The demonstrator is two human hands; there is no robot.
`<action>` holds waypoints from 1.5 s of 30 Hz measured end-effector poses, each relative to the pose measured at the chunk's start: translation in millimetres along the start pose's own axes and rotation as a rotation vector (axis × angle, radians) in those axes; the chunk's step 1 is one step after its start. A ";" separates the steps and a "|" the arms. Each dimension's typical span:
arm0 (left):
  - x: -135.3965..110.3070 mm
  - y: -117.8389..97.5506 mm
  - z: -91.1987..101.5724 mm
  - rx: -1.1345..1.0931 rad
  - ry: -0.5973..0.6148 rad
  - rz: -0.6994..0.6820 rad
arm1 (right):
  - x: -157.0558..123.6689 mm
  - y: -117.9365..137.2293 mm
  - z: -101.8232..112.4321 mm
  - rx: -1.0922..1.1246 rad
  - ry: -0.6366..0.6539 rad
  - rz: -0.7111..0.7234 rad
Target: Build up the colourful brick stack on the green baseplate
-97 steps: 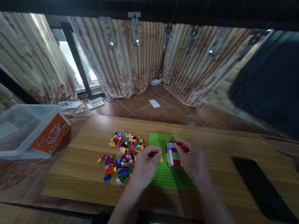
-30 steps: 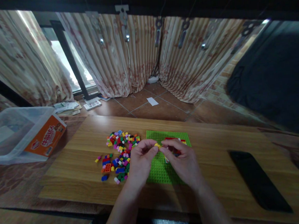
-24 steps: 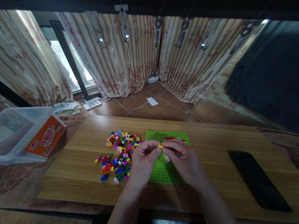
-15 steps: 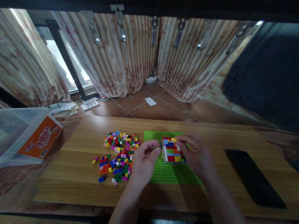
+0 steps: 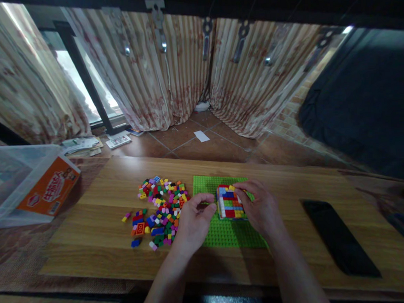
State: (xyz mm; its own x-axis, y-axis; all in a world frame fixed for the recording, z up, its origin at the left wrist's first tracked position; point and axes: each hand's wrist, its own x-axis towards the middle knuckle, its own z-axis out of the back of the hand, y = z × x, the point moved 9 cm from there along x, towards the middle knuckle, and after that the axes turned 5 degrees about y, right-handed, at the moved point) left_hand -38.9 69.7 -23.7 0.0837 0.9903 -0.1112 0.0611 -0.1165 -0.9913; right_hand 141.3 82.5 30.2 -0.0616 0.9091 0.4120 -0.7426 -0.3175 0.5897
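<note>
A green baseplate (image 5: 228, 232) lies on the wooden table (image 5: 108, 250). On it stands a small block (image 5: 229, 201) built of red, yellow, blue, green and white bricks. My right hand (image 5: 261, 209) is curled against the block's right side, fingertips on its top edge. My left hand (image 5: 194, 219) rests just left of the block, thumb and forefinger pinched together; whether a brick is in them I cannot tell. A heap of loose coloured bricks (image 5: 159, 205) lies left of the baseplate, beside my left hand.
A clear plastic box with an orange label (image 5: 49, 190) stands at the table's left end. A black phone (image 5: 339, 239) lies flat at the right. Beyond the table are a tiled floor, papers (image 5: 80, 144) and striped curtains (image 5: 168, 70).
Both hands held a small yellow brick between them above the baseplate. My right hand then carried it to the block's top and now rests on the block; my left hand sank beside it.
</note>
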 end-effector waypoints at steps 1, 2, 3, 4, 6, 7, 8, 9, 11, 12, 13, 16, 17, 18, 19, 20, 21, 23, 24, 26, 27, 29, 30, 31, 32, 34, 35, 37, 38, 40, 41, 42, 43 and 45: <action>-0.1 -0.1 -0.6 0.003 0.007 -0.001 | -0.7 0.8 1.3 -0.007 -0.011 -0.003; -0.3 -0.3 -1.3 0.006 0.016 -0.003 | -1.5 1.6 2.6 -0.015 -0.021 -0.007; -0.5 -0.3 -1.9 0.010 0.023 -0.006 | -2.4 2.6 3.8 -0.022 -0.030 -0.011; -0.6 -0.2 -2.4 0.014 0.028 -0.009 | -3.4 3.6 4.6 -0.029 -0.035 -0.015; -0.7 0.1 -2.7 0.027 0.031 -0.016 | -6.1 5.5 5.9 -0.050 -0.048 -0.025; -0.7 0.4 -2.6 0.035 0.028 -0.017 | -7.7 6.6 5.9 -0.060 -0.053 -0.027; -0.6 0.7 -2.4 0.041 0.024 -0.017 | -9.4 7.7 5.2 -0.068 -0.054 -0.026; -0.6 0.8 -2.2 0.047 0.021 -0.017 | -11.2 8.8 4.4 -0.078 -0.058 -0.025; -0.6 0.4 -2.4 0.051 0.021 -0.018 | -14.5 10.5 2.7 -0.104 -0.074 -0.026; -0.7 0.1 -2.7 0.052 0.024 -0.018 | -15.8 11.1 2.0 -0.124 -0.087 -0.030; -0.8 -0.4 -3.0 0.054 0.028 -0.019 | -16.8 11.5 1.7 -0.146 -0.103 -0.039; -1.4 -2.6 -2.7 0.068 0.033 -0.027 | -18.3 13.2 1.0 -0.198 -0.151 -0.065; -1.5 -3.8 -2.3 0.072 0.032 -0.035 | -18.5 14.2 0.6 -0.209 -0.163 -0.068; -1.6 -4.6 -1.8 0.074 0.031 -0.041 | -18.6 15.3 0.0 -0.218 -0.172 -0.070; -1.6 -4.9 -1.3 0.077 0.029 -0.040 | -18.7 16.4 -0.8 -0.229 -0.179 -0.069; -1.5 -4.6 -0.9 0.080 0.028 -0.035 | -19.0 17.5 -1.5 -0.242 -0.186 -0.068; -1.4 -4.1 -0.6 0.086 0.028 -0.028 | -19.3 18.3 -2.3 -0.254 -0.190 -0.066; -1.3 -3.6 -0.3 0.095 0.029 -0.023 | -20.1 19.1 -3.6 -0.273 -0.197 -0.061; -1.2 -4.2 -0.4 0.098 0.031 -0.031 | -20.5 18.9 -3.8 -0.278 -0.203 -0.060; -1.1 -4.9 -0.7 0.099 0.036 -0.046 | -21.2 17.6 -3.9 -0.276 -0.211 -0.061; -1.1 -4.6 -0.7 0.099 0.037 -0.045 | -21.5 16.5 -3.8 -0.267 -0.211 -0.064; -1.0 -3.0 -1.2 0.101 0.044 -0.036 | -22.0 13.1 -3.2 -0.232 -0.214 -0.083; -1.0 -2.0 -1.5 0.102 0.048 -0.031 | -22.2 10.7 -2.7 -0.203 -0.216 -0.100; -1.1 -1.1 -1.5 0.105 0.050 -0.027 | -22.5 8.2 -2.1 -0.169 -0.218 -0.121; -1.1 -0.3 -1.7 0.111 0.053 -0.026 | -22.8 5.4 -1.4 -0.134 -0.222 -0.145; -1.3 0.8 -2.2 0.128 0.062 -0.032 | -23.0 -0.1 -0.6 -0.067 -0.224 -0.198; -1.3 1.1 -2.6 0.134 0.069 -0.038 | -23.0 -2.8 -0.6 -0.036 -0.221 -0.226; -1.1 1.7 -3.6 0.140 0.084 -0.049 | -22.8 -8.1 -0.3 0.017 -0.213 -0.277; -0.9 2.1 -3.7 0.140 0.087 -0.051 | -22.7 -10.2 0.4 0.039 -0.213 -0.296; -0.4 2.8 -3.5 0.139 0.088 -0.048 | -22.4 -12.9 3.1 0.070 -0.224 -0.311; -0.3 2.5 -3.5 0.141 0.088 -0.050 | -22.1 -13.8 4.7 0.079 -0.232 -0.312; -0.3 1.9 -3.8 0.142 0.091 -0.054 | -21.8 -14.8 6.1 0.087 -0.240 -0.313; -0.5 1.1 -4.1 0.142 0.095 -0.058 | -21.2 -16.0 6.9 0.096 -0.244 -0.316; -0.9 0.1 -4.6 0.147 0.101 -0.057 | -19.9 -19.2 7.0 0.105 -0.244 -0.332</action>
State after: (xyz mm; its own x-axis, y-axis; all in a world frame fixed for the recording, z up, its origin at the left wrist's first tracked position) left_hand -34.4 68.4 -23.4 0.1839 0.9814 -0.0545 -0.0766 -0.0410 -0.9962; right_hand 161.4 68.6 15.5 0.3386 0.8801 0.3327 -0.6227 -0.0555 0.7805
